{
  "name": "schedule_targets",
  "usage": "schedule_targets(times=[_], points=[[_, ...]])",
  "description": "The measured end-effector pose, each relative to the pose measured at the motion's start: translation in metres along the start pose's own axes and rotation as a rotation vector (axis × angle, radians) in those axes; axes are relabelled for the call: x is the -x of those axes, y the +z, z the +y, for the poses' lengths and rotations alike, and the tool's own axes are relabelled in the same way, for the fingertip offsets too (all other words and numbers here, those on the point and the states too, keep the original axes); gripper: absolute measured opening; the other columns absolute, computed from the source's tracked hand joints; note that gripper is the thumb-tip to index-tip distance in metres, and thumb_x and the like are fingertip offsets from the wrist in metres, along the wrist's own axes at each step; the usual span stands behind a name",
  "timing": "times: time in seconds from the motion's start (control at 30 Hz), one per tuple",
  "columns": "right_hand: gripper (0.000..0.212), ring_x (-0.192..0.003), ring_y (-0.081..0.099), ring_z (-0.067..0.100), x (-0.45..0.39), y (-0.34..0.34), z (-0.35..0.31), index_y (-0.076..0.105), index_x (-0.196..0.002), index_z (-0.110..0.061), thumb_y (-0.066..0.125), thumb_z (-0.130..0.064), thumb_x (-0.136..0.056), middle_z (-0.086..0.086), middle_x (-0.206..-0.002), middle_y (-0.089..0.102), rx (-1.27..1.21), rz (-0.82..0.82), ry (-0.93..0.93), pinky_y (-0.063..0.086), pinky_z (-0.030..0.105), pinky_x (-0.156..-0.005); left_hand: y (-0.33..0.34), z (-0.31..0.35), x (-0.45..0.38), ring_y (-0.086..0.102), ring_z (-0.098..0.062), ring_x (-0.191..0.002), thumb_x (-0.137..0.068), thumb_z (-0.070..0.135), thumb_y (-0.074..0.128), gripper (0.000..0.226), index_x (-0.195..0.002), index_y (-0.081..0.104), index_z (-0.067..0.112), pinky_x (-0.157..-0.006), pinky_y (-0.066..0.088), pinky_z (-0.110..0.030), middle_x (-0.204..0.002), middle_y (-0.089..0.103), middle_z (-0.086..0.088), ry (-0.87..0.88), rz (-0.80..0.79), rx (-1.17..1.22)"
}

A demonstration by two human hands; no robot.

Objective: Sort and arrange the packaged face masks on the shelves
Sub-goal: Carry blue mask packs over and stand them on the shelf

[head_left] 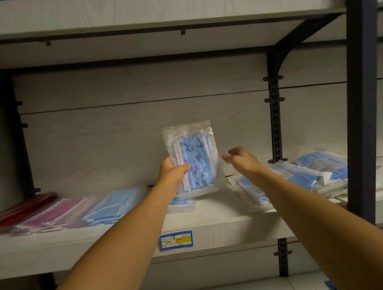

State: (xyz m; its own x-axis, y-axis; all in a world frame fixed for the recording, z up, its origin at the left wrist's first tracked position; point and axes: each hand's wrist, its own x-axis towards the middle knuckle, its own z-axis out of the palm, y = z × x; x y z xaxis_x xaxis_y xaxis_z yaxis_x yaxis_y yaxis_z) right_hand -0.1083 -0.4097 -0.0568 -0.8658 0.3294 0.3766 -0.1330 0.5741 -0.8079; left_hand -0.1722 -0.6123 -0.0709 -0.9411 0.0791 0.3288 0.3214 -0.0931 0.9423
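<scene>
Blue, with a printed pattern, the masks in the clear plastic packet [193,160] stand upright above the pale wood-grain shelf [218,227]. My left hand [172,174] grips the packet's lower left edge, fingers [184,167] curled round it. My right hand [240,158] hovers just beside its right edge, fingers loose and holding nothing. Below lies a flat packet of plain blue masks [181,205]; leftward sit stacks of plain blue [112,206], pink [53,213] and red packets [20,210], and a loose heap of blue packets [302,175] lies right. I judge I'm sorting this packet; next it needs a matching pile.
</scene>
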Motion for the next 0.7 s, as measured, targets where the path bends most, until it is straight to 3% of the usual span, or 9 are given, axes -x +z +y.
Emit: schedule_targets(times=[0.07, 0.13, 0.2, 0.27, 0.37, 0.5, 0.6, 0.7], points=[[0.074, -0.115, 0.053, 0.022, 0.005, 0.008, -0.008, 0.03, -0.15, -0.01, 0.07, -0.037, -0.093, 0.009, -0.136, 0.052, -0.242, -0.113, 0.032, 0.044, 0.035, -0.095, 0.003, 0.0, -0.001, 0.07, -0.017, -0.084, -0.09, -0.004, 0.066, 0.03, -0.114, 0.061, 0.014, -0.066, 0.057, -0.028, -0.095, 0.07, -0.001, 0.001, -0.016, -0.009], [0.085, -0.109, 0.058, 0.021, 0.002, 0.016, -0.008, 0.02, -0.15, -0.012, 0.077, -0.021, -0.089, 0.008, -0.128, 0.052, -0.317, -0.175, 0.037, 0.05, 0.031, -0.086, 0.008, 0.001, 0.001, 0.071, -0.022, -0.091, -0.09, -0.003, 0.068, 0.032, -0.116, 0.061, 0.014, -0.078, 0.06, -0.036, -0.101, 0.072, -0.005, 0.01, -0.033, -0.022], [0.079, -0.105, 0.065, 0.02, -0.003, 0.023, -0.003, 0.029, -0.143, -0.009, 0.081, -0.007, -0.083, 0.01, -0.129, 0.059, -0.348, -0.19, 0.036, 0.059, 0.032, -0.082, 0.014, 0.0, 0.002, 0.071, -0.027, -0.099, -0.089, -0.003, 0.068, 0.033, -0.116, 0.061, 0.014, -0.089, 0.059, -0.045, -0.109, 0.072, -0.01, 0.005, -0.062, -0.039], [0.071, -0.109, 0.067, 0.024, -0.004, 0.029, 0.004, 0.04, -0.139, -0.008, 0.081, -0.003, -0.081, 0.013, -0.132, 0.062, -0.321, -0.201, 0.035, 0.06, 0.041, -0.088, 0.017, -0.002, 0.005, 0.071, -0.029, -0.101, -0.089, -0.002, 0.067, 0.033, -0.116, 0.061, 0.014, -0.09, 0.059, -0.048, -0.11, 0.071, -0.01, -0.027, -0.106, -0.061], [0.053, -0.109, 0.067, 0.025, -0.001, 0.033, 0.011, 0.05, -0.132, -0.006, 0.075, 0.001, -0.086, 0.011, -0.125, 0.066, -0.305, -0.183, 0.024, 0.058, 0.042, -0.09, 0.019, -0.003, 0.006, 0.07, -0.03, -0.101, -0.085, 0.002, 0.064, 0.042, -0.126, 0.058, 0.01, -0.089, 0.059, -0.05, -0.113, 0.07, -0.012, -0.08, -0.152, -0.079], [0.049, -0.101, 0.069, 0.022, -0.002, 0.03, 0.01, 0.055, -0.128, -0.009, 0.078, -0.003, -0.085, 0.008, -0.12, 0.069, -0.309, -0.124, 0.047, 0.061, 0.036, -0.081, 0.021, 0.008, 0.002, 0.068, -0.029, -0.104, -0.091, 0.001, 0.051, 0.038, -0.126, 0.056, 0.015, -0.091, 0.058, -0.048, -0.114, 0.068, -0.011, -0.078, -0.161, -0.163], [0.051, -0.086, 0.066, 0.014, -0.004, 0.023, -0.003, 0.051, -0.121, -0.014, 0.083, -0.009, -0.081, -0.001, -0.102, 0.065, -0.289, -0.062, 0.072, 0.057, 0.026, -0.062, 0.02, 0.019, -0.001, 0.064, -0.028, -0.111, -0.09, 0.017, 0.063, 0.046, -0.135, 0.054, 0.013, -0.098, 0.054, -0.045, -0.126, 0.065, -0.008, -0.044, -0.095, -0.285], [0.068, -0.09, 0.071, 0.023, -0.012, 0.02, -0.013, 0.052, -0.127, -0.005, 0.091, -0.017, -0.073, 0.009, -0.108, 0.068, -0.219, -0.062, 0.175, 0.061, 0.037, -0.073, 0.019, 0.032, 0.002, 0.057, -0.029, -0.115, -0.091, 0.022, 0.068, 0.055, -0.139, 0.048, 0.004, -0.091, 0.046, -0.031, -0.131, 0.056, -0.011, -0.08, -0.024, -0.463]])
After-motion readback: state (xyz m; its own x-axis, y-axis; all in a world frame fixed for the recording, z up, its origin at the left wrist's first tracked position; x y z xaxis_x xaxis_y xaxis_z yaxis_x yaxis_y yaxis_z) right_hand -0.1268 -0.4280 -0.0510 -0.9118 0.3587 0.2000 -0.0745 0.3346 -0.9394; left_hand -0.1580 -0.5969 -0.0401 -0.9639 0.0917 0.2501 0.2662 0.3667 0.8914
